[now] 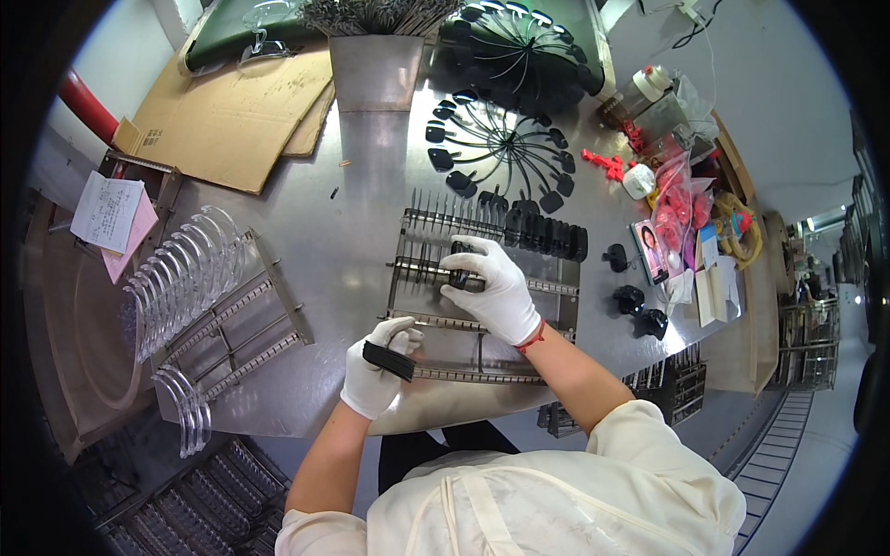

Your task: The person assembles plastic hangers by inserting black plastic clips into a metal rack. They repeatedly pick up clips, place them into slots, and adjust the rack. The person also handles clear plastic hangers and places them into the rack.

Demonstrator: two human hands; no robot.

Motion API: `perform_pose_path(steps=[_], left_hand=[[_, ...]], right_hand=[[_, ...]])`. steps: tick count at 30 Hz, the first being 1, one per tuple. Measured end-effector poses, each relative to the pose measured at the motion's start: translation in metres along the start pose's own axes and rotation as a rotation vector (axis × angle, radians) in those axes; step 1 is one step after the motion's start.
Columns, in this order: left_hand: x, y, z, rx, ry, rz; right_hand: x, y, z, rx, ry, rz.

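Observation:
A slotted metal rack (542,324) lies on the steel table before me, with a row of thin metal prongs (443,211) along its far side. Black rounded pieces (547,232) fill the right part of that row. My right hand (496,292), in a white glove, is over the rack's middle, thumb and fingers closed round a small black piece (458,265). At the rack's near left corner, my gloved left hand (373,375) grips a stack of flat black strips (388,360). Their exact kind is unclear.
Another rack (243,320) at the left carries clear curved plastic pieces (190,264). Radiating black-tipped stems (507,139) lie beyond my rack. A metal bin (375,74) and cardboard (222,120) are at the back. A phone (649,252) and loose black pieces (630,298) are right.

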State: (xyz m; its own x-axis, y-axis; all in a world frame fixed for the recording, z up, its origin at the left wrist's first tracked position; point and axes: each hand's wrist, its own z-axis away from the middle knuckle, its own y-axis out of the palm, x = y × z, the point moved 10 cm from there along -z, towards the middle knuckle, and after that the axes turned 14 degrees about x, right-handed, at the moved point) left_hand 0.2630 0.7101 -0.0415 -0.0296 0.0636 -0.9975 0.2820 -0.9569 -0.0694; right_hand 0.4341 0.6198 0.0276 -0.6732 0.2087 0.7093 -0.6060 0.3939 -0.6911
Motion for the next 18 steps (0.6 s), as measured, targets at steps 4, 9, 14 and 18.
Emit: perform_pose_path(steps=[4,9,14,18], left_hand=[[-0.003,0.001,-0.006,0.014,0.008,0.005],[-0.024,0.007,-0.003,0.076,0.154,-0.457],[-0.002,0.003,0.001,0.024,-0.116,0.051],[0.003,0.005,-0.001,0.046,-0.168,0.079]], right_hand=[[-0.005,0.004,-0.001,0.023,0.009,-0.104],[0.033,-0.003,-0.005,-0.006,-0.227,0.09],[0.004,0.016,-0.001,0.033,-0.102,0.128],[-0.016,0.014,0.012,0.097,0.019,0.103]])
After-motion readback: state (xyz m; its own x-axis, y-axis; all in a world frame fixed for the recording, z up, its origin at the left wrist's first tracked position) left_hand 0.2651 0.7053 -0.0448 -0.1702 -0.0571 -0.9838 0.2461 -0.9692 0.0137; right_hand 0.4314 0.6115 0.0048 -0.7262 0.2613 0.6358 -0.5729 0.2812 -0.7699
